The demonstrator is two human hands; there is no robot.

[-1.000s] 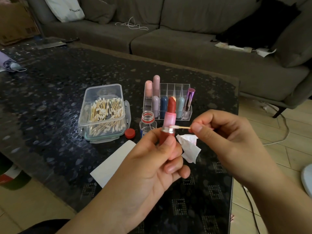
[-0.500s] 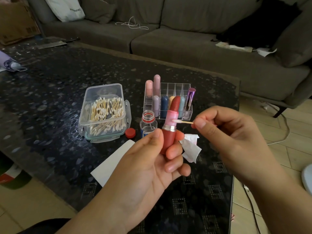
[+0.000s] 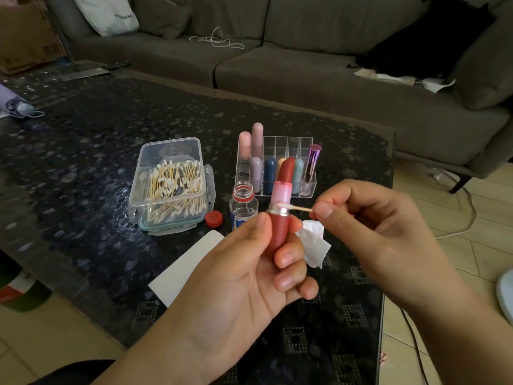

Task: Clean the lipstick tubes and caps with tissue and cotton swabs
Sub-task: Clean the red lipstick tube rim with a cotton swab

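Hands: left hand (image 3: 249, 268) curls round the red base of an uncapped lipstick tube (image 3: 279, 218), upright, bullet wound out; right hand (image 3: 369, 226) pinches the bare stick end of a cotton swab (image 3: 291, 206).
Contact: swab tip lies against the pink inner sleeve, just above the silver collar.
Hold, reason: low grip on the base leaves collar and sleeve exposed for wiping; apparently deliberate.
Step, judged: swabbing residue at the collar seam.
Behind hands: open box of swabs (image 3: 169, 187), uncapped small bottle (image 3: 243, 205) with red cap (image 3: 214, 218) beside it, clear organiser (image 3: 277, 168) holding further tubes.
Under right hand: crumpled tissue (image 3: 315, 245) on the surface (image 3: 83, 151), within reach for the next wipe.
Under left hand: flat white sheet (image 3: 186, 268).
Risk: swab drifting up onto the bullet.
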